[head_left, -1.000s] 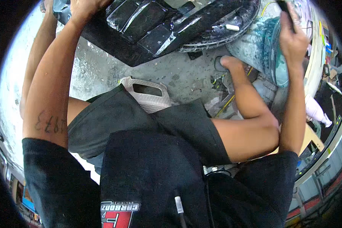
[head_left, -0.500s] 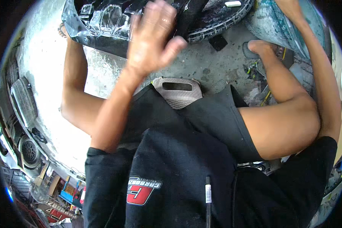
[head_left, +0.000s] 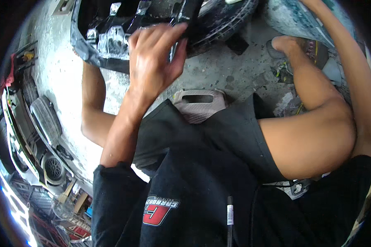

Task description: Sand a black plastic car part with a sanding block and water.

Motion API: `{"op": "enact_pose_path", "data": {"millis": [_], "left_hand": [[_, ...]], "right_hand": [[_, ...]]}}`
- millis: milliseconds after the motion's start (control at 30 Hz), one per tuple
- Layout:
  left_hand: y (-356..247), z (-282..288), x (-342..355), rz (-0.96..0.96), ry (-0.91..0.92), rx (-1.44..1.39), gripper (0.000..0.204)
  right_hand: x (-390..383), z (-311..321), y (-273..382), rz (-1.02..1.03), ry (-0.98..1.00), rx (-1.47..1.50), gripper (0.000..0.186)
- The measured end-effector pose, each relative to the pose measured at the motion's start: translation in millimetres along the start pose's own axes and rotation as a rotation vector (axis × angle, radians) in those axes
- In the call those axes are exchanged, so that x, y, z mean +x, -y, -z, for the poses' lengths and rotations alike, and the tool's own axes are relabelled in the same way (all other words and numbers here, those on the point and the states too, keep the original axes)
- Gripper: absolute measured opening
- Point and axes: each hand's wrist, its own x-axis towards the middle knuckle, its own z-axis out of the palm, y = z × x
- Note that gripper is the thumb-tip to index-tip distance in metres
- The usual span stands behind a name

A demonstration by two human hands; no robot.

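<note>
My left hand [head_left: 152,59] is at the near edge of a glossy black plastic car part [head_left: 115,64], which looks like a bumper piece with ribs and openings. Its fingers bend over the black plastic and the thumb lies apart on the right, the two sides closing around a dark strip. Shiny patches on the part look wet or wrapped in film. A black tyre [head_left: 226,31] lies just right of it, partly under it. My right forearm [head_left: 342,33] stretches up to the top right beside a scuffed teal curved panel [head_left: 297,20]; the hand is cut off by the picture's edge.
Between my knees is a beige textured plastic stool [head_left: 200,111] with a handle slot. A small black flat piece [head_left: 237,44] lies on the concrete floor [head_left: 235,78]. Debris [head_left: 290,101] lies near my right leg. Tyres [head_left: 45,117] and a wheel [head_left: 53,168] stand at the left.
My left hand has come down from a blurred, spread pose above the black part to bend its fingers on it. The right hand has slipped out past the top edge. The whole view has shifted.
</note>
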Motion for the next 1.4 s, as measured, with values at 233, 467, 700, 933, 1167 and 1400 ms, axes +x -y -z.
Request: {"op": "enact_pose_path", "data": {"millis": [233, 467, 700, 933, 1167, 1400], "left_hand": [[-10.6, -60.9, 137.4, -0.104, 0.184, 0.192, 0.029], [-13.5, -104.6, 172.7, 0.118, 0.456, 0.030, 0.027], [-7.3, -111.7, 171.1, 0.100, 0.447, 0.005, 0.026], [-1.9, -102.0, 165.4, 0.043, 0.389, 0.033, 0.026], [12.1, -42.8, 135.9, -0.105, 0.230, 0.090, 0.027], [3.8, 0.9, 17.1, -0.034, 0.084, 0.175, 0.026]], "right_hand": [[-45.0, -12.6, 15.1, -0.021, 0.020, 0.007, 0.034], [-68.5, -21.9, 15.3, -0.098, -0.002, 0.020, 0.033], [-85.4, -28.3, 18.7, -0.145, -0.014, 0.040, 0.033], [-96.7, -32.9, 20.8, -0.171, -0.016, 0.057, 0.032], [-103.1, -41.2, 18.8, -0.193, -0.017, 0.061, 0.032], [-102.6, -56.1, 12.4, -0.229, -0.017, 0.041, 0.031]]}}
